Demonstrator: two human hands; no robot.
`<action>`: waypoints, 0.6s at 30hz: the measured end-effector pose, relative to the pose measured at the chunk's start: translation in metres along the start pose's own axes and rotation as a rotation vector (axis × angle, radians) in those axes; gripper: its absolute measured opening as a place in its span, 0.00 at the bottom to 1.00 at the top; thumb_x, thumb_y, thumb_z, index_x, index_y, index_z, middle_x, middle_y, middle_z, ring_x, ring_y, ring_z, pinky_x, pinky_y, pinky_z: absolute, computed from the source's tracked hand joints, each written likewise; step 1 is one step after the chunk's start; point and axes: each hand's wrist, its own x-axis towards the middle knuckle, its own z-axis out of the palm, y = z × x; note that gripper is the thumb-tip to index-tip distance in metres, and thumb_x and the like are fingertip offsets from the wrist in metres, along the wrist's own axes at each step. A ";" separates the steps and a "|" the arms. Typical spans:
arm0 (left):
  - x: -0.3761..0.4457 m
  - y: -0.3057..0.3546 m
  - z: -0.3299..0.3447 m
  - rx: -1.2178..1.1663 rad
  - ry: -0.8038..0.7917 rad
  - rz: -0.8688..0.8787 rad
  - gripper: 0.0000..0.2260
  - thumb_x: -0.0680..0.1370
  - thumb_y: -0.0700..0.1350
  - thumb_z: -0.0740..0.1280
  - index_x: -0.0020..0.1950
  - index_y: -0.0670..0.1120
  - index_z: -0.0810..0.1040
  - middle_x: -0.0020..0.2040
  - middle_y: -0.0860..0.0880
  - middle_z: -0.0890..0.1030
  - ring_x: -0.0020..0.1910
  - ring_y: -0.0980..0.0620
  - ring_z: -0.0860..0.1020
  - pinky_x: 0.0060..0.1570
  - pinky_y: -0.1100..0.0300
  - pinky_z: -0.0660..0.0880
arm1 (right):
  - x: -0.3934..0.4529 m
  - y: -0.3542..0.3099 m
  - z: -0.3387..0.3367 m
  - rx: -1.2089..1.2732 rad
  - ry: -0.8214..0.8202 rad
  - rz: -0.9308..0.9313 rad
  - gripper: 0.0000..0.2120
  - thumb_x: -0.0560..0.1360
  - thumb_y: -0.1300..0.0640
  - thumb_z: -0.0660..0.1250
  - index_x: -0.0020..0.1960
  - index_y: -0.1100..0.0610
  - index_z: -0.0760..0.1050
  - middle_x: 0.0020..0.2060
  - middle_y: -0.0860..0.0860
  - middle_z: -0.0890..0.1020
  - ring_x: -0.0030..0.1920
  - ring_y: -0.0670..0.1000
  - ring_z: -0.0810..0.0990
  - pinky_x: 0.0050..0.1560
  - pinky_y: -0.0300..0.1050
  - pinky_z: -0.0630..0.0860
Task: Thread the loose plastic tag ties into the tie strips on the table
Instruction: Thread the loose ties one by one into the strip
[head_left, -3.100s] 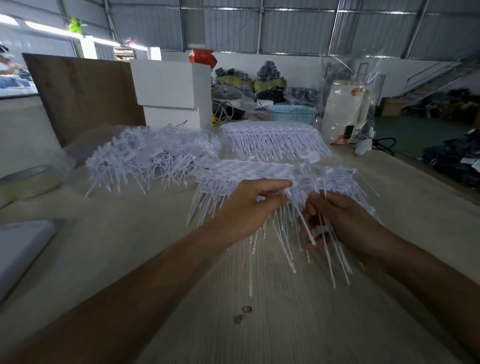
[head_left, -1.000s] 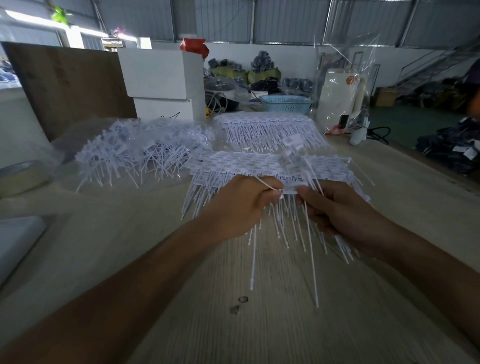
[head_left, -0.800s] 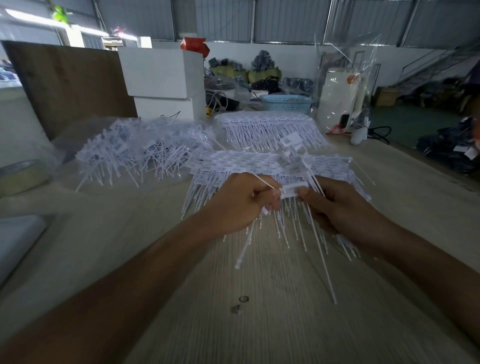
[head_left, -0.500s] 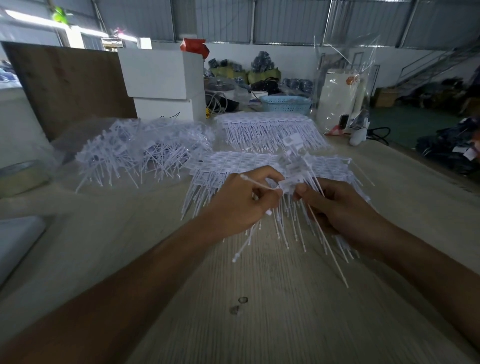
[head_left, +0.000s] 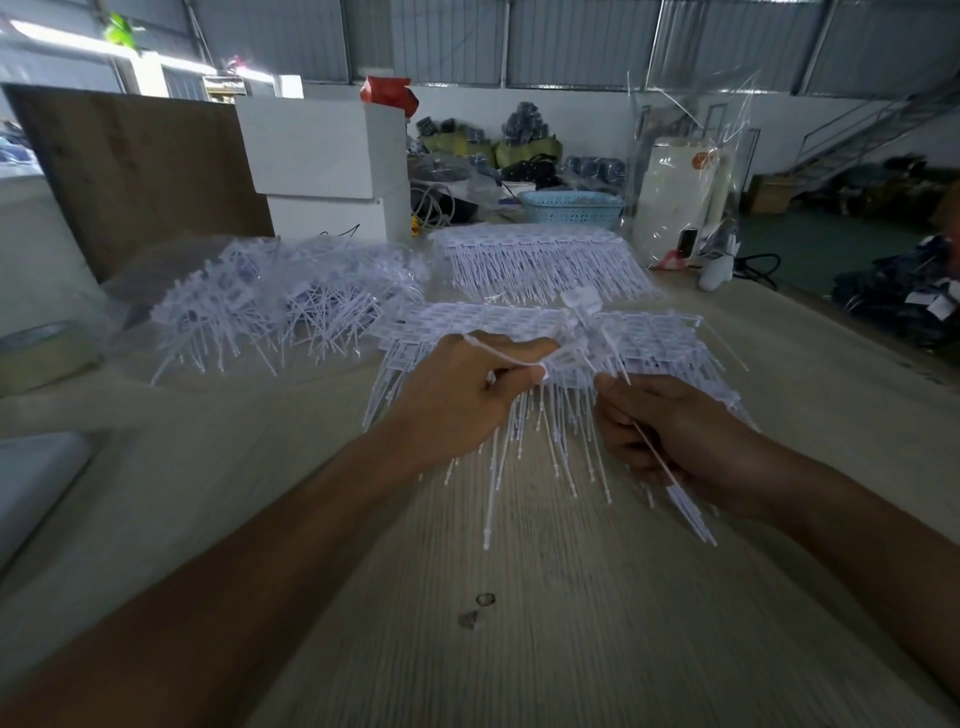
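A white tie strip stack lies on the wooden table in front of me, its thin tails hanging toward me. My left hand pinches a loose white tag tie that runs across its knuckles to the strip's edge. My right hand grips a bundle of loose ties whose tails stick out past the wrist. One tag head stands up above the strip between both hands.
A loose tie heap in clear plastic lies at the left, a second tie strip stack behind. White boxes, a blue basket, a bagged white item, a tape roll and a brown board surround the work spot.
My left hand has drawn the pinched tie further through toward the left, and its long tail now hangs lower. My right hand shifted slightly down and right with its bundle.
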 end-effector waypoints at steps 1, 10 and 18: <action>0.000 0.000 -0.002 0.043 -0.019 0.035 0.14 0.79 0.44 0.67 0.64 0.46 0.81 0.45 0.48 0.86 0.44 0.50 0.81 0.46 0.56 0.77 | 0.000 0.001 0.000 0.005 -0.005 0.017 0.22 0.83 0.47 0.58 0.31 0.50 0.64 0.27 0.47 0.63 0.25 0.47 0.61 0.26 0.40 0.60; -0.001 0.004 -0.014 0.515 -0.114 0.215 0.15 0.77 0.36 0.67 0.60 0.51 0.84 0.46 0.49 0.79 0.49 0.46 0.76 0.36 0.57 0.68 | -0.002 0.002 0.004 0.010 -0.061 0.079 0.21 0.82 0.47 0.59 0.33 0.53 0.64 0.27 0.48 0.64 0.24 0.47 0.60 0.24 0.39 0.59; 0.001 0.005 -0.005 0.069 -0.132 -0.076 0.21 0.75 0.48 0.75 0.64 0.59 0.73 0.42 0.56 0.80 0.42 0.56 0.77 0.44 0.59 0.74 | -0.001 0.004 0.002 0.044 0.000 -0.037 0.16 0.84 0.51 0.58 0.43 0.59 0.74 0.28 0.53 0.70 0.24 0.48 0.64 0.22 0.38 0.63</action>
